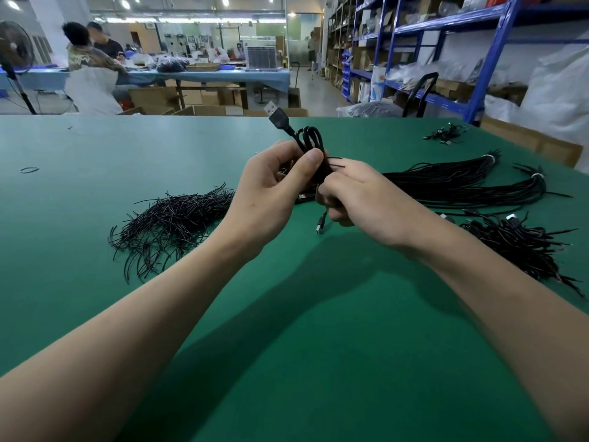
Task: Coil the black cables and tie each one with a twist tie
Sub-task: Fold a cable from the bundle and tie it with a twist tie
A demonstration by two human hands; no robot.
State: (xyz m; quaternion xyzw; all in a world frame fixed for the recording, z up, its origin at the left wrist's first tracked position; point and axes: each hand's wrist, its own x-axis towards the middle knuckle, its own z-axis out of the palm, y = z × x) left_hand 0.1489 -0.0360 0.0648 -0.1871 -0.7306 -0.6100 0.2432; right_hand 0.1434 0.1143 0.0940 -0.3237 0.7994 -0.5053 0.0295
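My left hand [271, 193] grips a coiled black cable [310, 140] above the green table [287, 330], thumb pressed on the coil's middle. The cable's USB plug [276, 113] sticks up past my fingers and a small plug [319, 227] hangs below. My right hand [357, 199] holds the lower part of the coil, fingers curled, where the thin ends of a black twist tie [334, 162] poke out sideways. A loose pile of black twist ties [172, 224] lies to the left.
Long bundles of uncoiled black cables [462, 183] stretch across the right of the table. A heap of tied cables [522, 247] lies at the right edge, a few more [446, 135] at the far corner. A rubber band [29, 169] lies far left. Shelving and seated people are beyond.
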